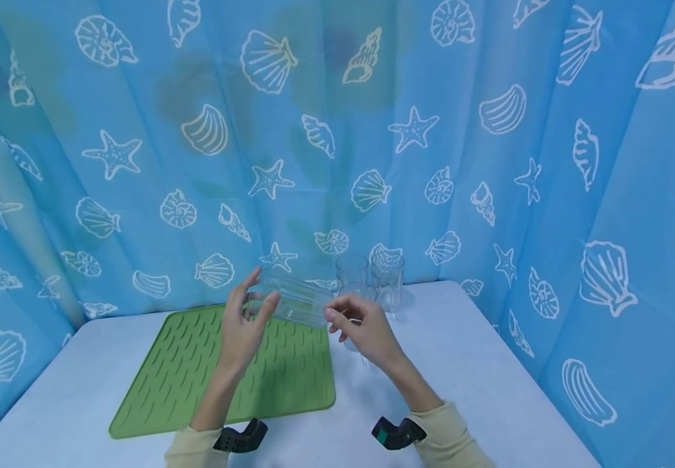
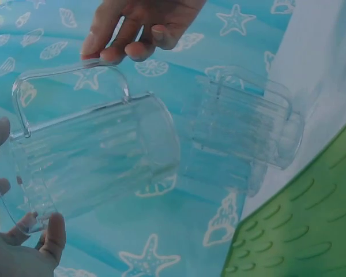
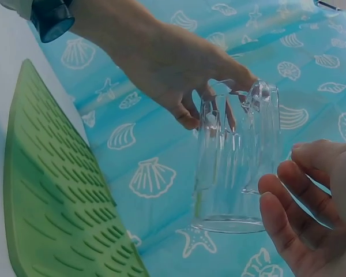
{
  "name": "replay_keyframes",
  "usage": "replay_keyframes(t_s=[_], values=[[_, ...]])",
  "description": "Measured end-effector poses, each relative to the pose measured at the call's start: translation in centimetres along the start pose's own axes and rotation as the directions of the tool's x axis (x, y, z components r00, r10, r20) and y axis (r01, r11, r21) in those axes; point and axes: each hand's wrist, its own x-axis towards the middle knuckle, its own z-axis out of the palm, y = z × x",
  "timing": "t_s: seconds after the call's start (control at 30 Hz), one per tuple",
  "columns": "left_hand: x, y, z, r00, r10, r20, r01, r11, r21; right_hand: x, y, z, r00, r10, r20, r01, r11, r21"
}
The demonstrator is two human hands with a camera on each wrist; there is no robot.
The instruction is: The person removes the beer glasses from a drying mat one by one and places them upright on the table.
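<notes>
A clear glass mug point(image 1: 293, 296) is held tilted on its side above the green mat. My left hand point(image 1: 244, 322) grips one end of it, thumb and fingers spread around the glass. The mug's handle point(image 2: 72, 70) faces my right hand point(image 1: 367, 328). In the left wrist view the right fingertips point(image 2: 112, 55) are right at the outer edge of the handle, the fingers loosely bent and not wrapped round it. The right wrist view shows the mug point(image 3: 228, 179) between the left hand point(image 3: 179, 75) and the right hand point(image 3: 317, 202).
A green ridged drying mat point(image 1: 168, 383) lies on the white table point(image 1: 489, 396). Two more clear glass mugs point(image 1: 352, 270) stand close together at the back, behind my right hand. A blue curtain point(image 1: 326, 162) with white shells hangs along the table's back and sides.
</notes>
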Motion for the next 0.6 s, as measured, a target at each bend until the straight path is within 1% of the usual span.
replay_keyframes(t_s=[0.17, 0.37, 0.6], values=[[0.09, 0.31, -0.02, 1.0, 0.028, -0.004, -0.028, 0.998, 0.051, -0.01, -0.06, 0.26, 0.999, 0.009, 0.035, -0.007, 0.999, -0.044], [0.23, 0.79, -0.05, 0.999, 0.052, 0.007, -0.052, 0.996, 0.075, -0.06, -0.62, 0.28, 0.997, 0.01, 0.081, -0.006, 0.999, -0.043], [0.22, 0.7, -0.07, 0.997, 0.078, 0.014, -0.079, 0.992, 0.098, -0.15, -0.74, 0.59, 0.989, -0.021, 0.146, 0.03, 0.998, -0.063]])
